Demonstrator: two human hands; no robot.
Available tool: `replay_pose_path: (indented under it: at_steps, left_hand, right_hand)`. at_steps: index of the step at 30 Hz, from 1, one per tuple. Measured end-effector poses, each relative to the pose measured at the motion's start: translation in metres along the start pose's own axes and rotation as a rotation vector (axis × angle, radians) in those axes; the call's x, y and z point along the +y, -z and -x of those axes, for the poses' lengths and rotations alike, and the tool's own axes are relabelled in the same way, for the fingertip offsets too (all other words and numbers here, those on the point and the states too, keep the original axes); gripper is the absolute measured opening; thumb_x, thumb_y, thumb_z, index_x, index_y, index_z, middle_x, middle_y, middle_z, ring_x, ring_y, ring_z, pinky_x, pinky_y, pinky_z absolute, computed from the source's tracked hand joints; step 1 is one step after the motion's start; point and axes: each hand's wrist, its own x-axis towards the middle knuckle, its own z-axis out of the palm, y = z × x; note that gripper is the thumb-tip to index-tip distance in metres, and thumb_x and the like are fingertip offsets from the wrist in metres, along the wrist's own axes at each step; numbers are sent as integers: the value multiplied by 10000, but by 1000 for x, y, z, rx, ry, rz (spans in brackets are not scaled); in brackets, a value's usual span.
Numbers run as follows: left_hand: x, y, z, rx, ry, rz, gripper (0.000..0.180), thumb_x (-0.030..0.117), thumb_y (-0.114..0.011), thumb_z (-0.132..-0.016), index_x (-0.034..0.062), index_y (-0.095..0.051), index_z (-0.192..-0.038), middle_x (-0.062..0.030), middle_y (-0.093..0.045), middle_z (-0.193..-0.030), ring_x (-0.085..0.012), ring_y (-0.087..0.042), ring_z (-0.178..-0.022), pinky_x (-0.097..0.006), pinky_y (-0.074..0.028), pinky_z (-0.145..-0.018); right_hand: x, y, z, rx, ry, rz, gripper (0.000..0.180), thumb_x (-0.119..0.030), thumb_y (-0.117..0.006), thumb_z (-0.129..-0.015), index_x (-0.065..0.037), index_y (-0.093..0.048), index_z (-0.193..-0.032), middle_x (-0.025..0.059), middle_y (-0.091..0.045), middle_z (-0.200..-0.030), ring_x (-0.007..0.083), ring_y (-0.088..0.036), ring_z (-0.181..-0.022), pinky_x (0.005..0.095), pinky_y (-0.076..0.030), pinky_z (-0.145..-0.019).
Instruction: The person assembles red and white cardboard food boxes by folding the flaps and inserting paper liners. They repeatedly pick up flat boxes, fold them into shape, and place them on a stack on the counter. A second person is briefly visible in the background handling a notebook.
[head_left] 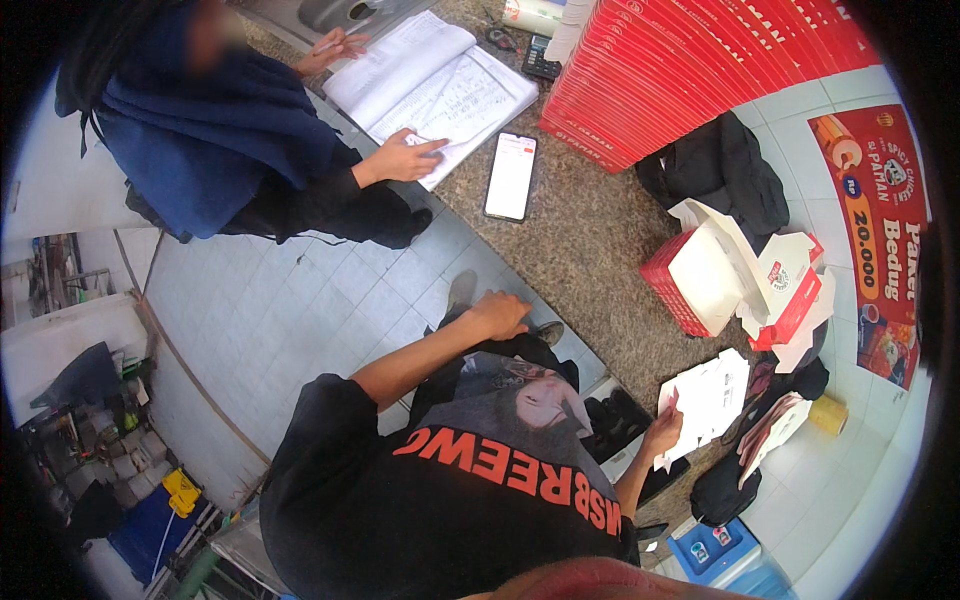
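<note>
My right hand (664, 431) is closed on the edge of a flat white carton sheet (708, 392) with notched edges, held at the counter's near right side. Small print shows on the sheet; whether it is one layer or more I cannot tell. My left hand (497, 316) rests low by my knee, in front of the counter edge, with nothing visible in it and its fingers loosely extended. Just beyond the carton sheet stand an open red-and-white food box (700, 280) and a partly folded box (790, 295) with raised flaps.
A tall stack of red cartons (690, 70) fills the counter's far right. A phone (511, 178), an open notebook (450, 95) and a calculator (541, 58) lie farther left. A co-worker's hand (405, 157) touches the notebook. Black bags (715, 175) and a blue tray (712, 548) stand on the right.
</note>
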Motion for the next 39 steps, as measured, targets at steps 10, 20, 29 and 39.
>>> replay_pose_path:
  at_steps: [10, 20, 29, 39]
  left_hand:
    - [-1, -7, 5, 41, -25, -38, 430, 419, -635, -957, 93, -640, -1237, -187, -671, -1168, -393, -639, -1116, -542, -514, -923]
    - [11, -7, 2, -14, 21, -34, 443, 418, -627, -965, 82, -649, -1252, -207, -669, -1213, -413, -617, -1177, -566, -479, -953]
    - [11, -23, -7, 18, -19, -115, 392, 381, -612, -969, 105, -637, -1246, -183, -675, -1149, -402, -645, -1098, -577, -496, -924]
    - [15, -21, -1, 21, -24, -114, 403, 397, -601, -979, 102, -637, -1252, -187, -676, -1153, -406, -647, -1086, -553, -511, -899]
  right_hand:
    - [-5, 18, -6, 155, -161, 41, 271, -351, -607, -978, -87, -647, -1023, 199, -720, -809, 424, -702, -729, 509, -517, -612]
    - [-6, 43, -10, 272, -140, -153, 320, -264, -640, -986, -27, -585, -1194, 241, -709, -1041, 476, -694, -876, 497, -559, -748]
    - [3, 56, -37, 188, 175, 31, 201, -42, -642, -851, -86, -693, -1041, 147, -664, -1076, 381, -662, -976, 460, -534, -805]
    - [-3, 52, -44, 210, 177, 267, 716, -537, -799, -776, 7, -588, -1192, 190, -617, -1156, 427, -620, -1019, 504, -503, -801]
